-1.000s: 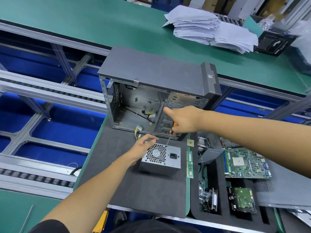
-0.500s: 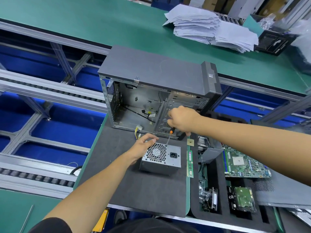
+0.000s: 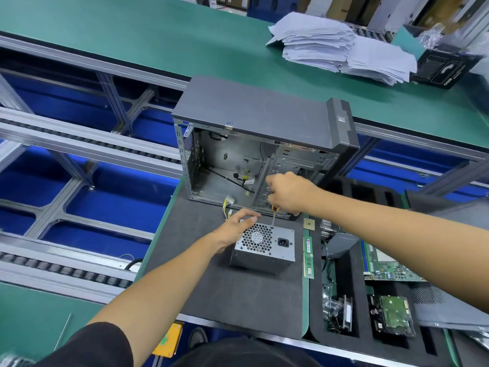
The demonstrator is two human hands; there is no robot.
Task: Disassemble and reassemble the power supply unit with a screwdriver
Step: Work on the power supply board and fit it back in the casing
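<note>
So the left hand was parked on the far-left corner of the power supply unit, fingers gently curved over the top edge and resting there, not really gripping anything, which I'd guess was just to pin the box so it wouldn't skate around on the dark foam mat once the driver started turning. The PSU sat out of the case on that mat, fan grille and power socket facing up, its yellow and black cable bundle trailing back toward the open computer case standing just behind it on the worktop. That orientation made sense to me, since it put the grille-face screws straight up where a vertical driver could reach them. Moving right, the right hand was curled closed around the screwdriver, only a sliver of orange handle peeking out below the fist, shaft pointing down with the tip at the top edge of the fan face, right by a corner screw as far as I could tell. So the unit lay directly under both hands, 1 steadying, 1 driving. Further right, a RAM stick lay beside the PSU, and the foam tray held the motherboard and a hard drive, each in its own cutout, presumably so the parts stayed sorted.
</note>
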